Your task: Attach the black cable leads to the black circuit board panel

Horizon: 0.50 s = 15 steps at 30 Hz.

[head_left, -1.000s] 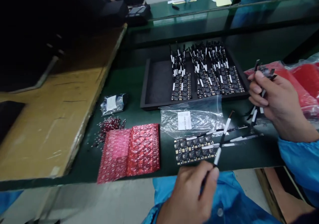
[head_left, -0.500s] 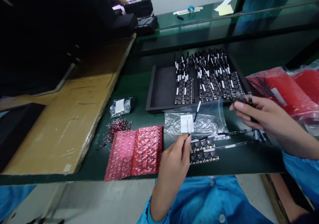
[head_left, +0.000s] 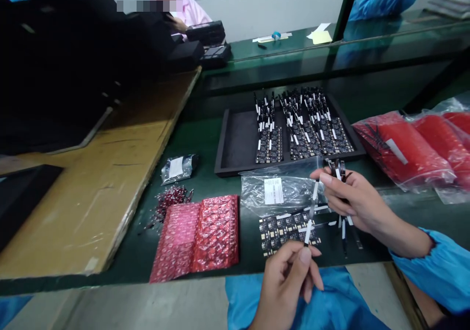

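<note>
Between the thumb and fingers of my left hand (head_left: 290, 281) is the lower end of a thin black strip with white sections (head_left: 311, 218), which looks like a flat cable. My right hand (head_left: 356, 200) is closed around a bundle of similar strips (head_left: 344, 229), and its fingertips are at the upper end of the single strip. Under my hands lies a panel of small black circuit boards (head_left: 271, 234), partly covered by my left hand, with a few strips across it. Behind it is a clear plastic bag (head_left: 253, 193) with a white label.
A black tray (head_left: 235, 166) holds several board panels with strips attached. Red bubble-wrap packs (head_left: 216, 237) and a pile of dark red wires (head_left: 171, 198) lie left, beside a small silvery bag (head_left: 179, 168). Bagged red packs (head_left: 414, 149) lie right. Cardboard (head_left: 91, 207) covers the left side.
My left hand has moved right and lower with the strip, towards my right hand. My right hand has come inward, its fingertips now at the strip's upper end. The view has shifted slightly.
</note>
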Each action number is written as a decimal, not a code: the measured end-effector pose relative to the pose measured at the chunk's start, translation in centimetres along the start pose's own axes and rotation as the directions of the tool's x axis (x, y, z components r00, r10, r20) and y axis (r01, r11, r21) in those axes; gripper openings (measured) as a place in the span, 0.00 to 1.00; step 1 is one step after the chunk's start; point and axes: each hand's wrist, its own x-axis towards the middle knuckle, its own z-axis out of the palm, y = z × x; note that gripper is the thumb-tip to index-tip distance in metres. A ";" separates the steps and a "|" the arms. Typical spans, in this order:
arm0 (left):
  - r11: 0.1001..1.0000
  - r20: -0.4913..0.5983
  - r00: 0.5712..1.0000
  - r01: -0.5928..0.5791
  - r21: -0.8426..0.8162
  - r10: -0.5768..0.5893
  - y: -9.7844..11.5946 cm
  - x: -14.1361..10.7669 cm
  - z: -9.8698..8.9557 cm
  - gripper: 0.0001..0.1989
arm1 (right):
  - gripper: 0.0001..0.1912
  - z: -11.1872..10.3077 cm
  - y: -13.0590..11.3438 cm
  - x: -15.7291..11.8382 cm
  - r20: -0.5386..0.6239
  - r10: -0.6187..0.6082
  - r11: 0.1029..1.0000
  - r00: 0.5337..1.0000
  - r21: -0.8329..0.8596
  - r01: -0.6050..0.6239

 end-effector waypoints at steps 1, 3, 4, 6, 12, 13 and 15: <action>0.999 0.018 1.000 0.018 -0.047 -0.017 -0.1 0.0 0.1 0.23 | 0.27 0.1 0.1 0.0 -0.007 -0.005 1.000 1.000 0.011 0.005; 0.991 0.041 0.999 0.037 -0.125 -0.032 -0.1 -0.1 0.2 0.24 | 0.26 0.1 0.2 -0.1 -0.028 -0.013 0.999 1.000 0.032 0.014; 0.987 0.046 0.998 0.042 -0.154 -0.035 -0.1 -0.2 0.2 0.24 | 0.26 0.1 0.3 -0.1 -0.039 -0.017 0.999 0.999 0.046 0.019; 0.981 0.043 0.998 0.053 -0.185 -0.046 0.0 -0.3 0.2 0.24 | 0.26 0.1 0.5 -0.1 -0.060 -0.022 0.997 0.998 0.072 0.027; 0.973 0.060 0.997 0.068 -0.222 -0.056 -0.1 -0.2 0.2 0.22 | 0.24 0.3 1.3 0.1 -0.032 0.007 0.996 0.999 0.092 -0.004; 0.969 0.075 0.996 0.068 -0.236 -0.052 -0.2 -0.1 0.2 0.22 | 0.24 0.4 1.4 0.0 -0.022 0.011 0.996 1.000 0.091 -0.009; 0.960 0.114 0.993 0.071 -0.271 -0.042 -0.5 0.1 0.3 0.21 | 0.26 0.8 1.5 -0.1 -0.002 0.017 0.996 1.000 0.090 -0.016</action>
